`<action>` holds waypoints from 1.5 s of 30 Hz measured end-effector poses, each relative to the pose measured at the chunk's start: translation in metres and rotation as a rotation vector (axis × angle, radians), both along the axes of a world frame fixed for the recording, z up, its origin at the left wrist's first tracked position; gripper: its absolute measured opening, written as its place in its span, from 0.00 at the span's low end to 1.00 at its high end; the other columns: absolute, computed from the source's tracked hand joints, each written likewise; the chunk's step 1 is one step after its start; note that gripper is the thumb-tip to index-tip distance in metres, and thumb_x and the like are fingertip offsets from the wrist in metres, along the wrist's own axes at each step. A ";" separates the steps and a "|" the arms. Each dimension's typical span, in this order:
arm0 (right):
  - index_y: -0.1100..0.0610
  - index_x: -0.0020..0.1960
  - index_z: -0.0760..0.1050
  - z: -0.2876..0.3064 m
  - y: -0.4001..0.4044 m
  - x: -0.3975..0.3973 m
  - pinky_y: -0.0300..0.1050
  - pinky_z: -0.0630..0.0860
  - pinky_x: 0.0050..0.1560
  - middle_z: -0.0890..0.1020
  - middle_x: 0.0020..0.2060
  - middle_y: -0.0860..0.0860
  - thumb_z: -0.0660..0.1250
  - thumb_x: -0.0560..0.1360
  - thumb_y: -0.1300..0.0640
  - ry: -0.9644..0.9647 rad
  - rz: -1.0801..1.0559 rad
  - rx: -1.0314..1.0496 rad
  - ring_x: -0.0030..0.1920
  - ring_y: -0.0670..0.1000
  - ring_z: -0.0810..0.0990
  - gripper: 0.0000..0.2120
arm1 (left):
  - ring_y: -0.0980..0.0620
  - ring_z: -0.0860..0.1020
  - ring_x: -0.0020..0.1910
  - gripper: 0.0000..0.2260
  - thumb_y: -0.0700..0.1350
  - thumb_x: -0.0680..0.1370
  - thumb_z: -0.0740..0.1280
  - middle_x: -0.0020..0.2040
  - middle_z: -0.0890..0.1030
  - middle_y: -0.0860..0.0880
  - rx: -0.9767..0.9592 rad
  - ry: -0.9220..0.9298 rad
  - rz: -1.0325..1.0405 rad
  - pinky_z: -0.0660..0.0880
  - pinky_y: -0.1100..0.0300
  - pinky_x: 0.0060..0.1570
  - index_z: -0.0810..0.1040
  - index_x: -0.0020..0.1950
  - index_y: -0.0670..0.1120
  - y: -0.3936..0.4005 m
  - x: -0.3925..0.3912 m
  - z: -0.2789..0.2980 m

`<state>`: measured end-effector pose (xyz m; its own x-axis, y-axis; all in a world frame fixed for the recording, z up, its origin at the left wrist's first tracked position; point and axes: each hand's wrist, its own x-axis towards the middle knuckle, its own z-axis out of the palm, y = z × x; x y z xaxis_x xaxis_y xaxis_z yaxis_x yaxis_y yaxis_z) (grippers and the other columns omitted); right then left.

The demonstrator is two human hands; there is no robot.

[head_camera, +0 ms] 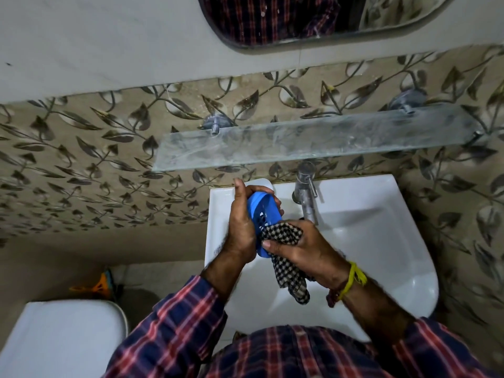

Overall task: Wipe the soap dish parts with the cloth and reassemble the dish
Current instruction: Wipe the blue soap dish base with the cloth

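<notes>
Basin [354, 214] sits below both hands, with a white soap dish part [260, 182] resting on its back rim. Left hand [240, 230] curls round the blue slotted tray [263, 211], held tilted on edge. Right hand [302, 248] pinches the checked cloth [283, 233] against the tray's lower end. Good wiping probably means pressing cloth into each slot while the left grip turns the tray.

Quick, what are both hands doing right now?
Left hand: grips the blue dish part.
Right hand: grips the cloth against it.
</notes>
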<state>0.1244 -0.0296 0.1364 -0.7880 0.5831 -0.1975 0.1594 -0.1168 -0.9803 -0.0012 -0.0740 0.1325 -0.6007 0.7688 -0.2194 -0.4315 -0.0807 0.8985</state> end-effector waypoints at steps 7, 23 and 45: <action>0.53 0.44 0.82 -0.007 0.005 0.002 0.53 0.81 0.46 0.85 0.36 0.48 0.76 0.71 0.53 -0.096 0.038 0.117 0.39 0.48 0.83 0.06 | 0.43 0.78 0.32 0.32 0.69 0.74 0.58 0.34 0.79 0.41 -0.038 -0.078 0.021 0.78 0.57 0.35 0.78 0.44 0.39 0.008 -0.004 0.009; 0.52 0.42 0.78 -0.021 -0.005 -0.002 0.53 0.80 0.39 0.78 0.37 0.42 0.72 0.67 0.44 -0.135 -0.043 0.503 0.38 0.48 0.80 0.12 | 0.42 0.78 0.35 0.38 0.75 0.74 0.52 0.39 0.80 0.40 -0.252 -0.189 0.021 0.74 0.52 0.42 0.80 0.42 0.42 0.013 -0.017 0.021; 0.63 0.56 0.82 0.013 0.000 -0.012 0.50 0.82 0.51 0.83 0.56 0.64 0.74 0.70 0.64 0.140 -0.201 -0.660 0.52 0.59 0.84 0.14 | 0.44 0.77 0.65 0.31 0.64 0.83 0.44 0.65 0.77 0.51 0.086 1.116 0.061 0.72 0.36 0.61 0.69 0.73 0.45 -0.029 0.001 -0.041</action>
